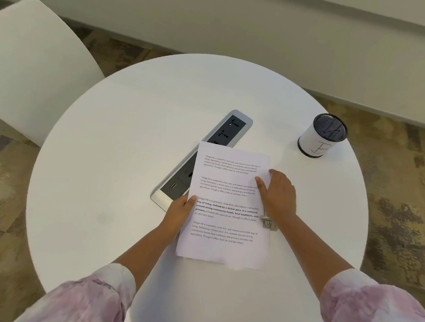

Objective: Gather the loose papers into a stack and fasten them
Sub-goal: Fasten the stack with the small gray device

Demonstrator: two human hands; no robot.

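A stack of white printed papers [222, 251] lies in the middle of the round white table [123, 135]. My left hand [179, 212] grips the stack's left edge, thumb on top. My right hand [278, 193] holds the right edge, thumb resting on the top sheet. A small silver metal clip [268, 223] lies on the table just under my right wrist, beside the stack's right edge; it is partly hidden.
A grey power-socket strip [224, 129] set in the table runs diagonally under the stack's upper left corner. A black mesh pen cup with a white label [320, 137] stands at the right rim. A white chair [31, 57] stands at the far left.
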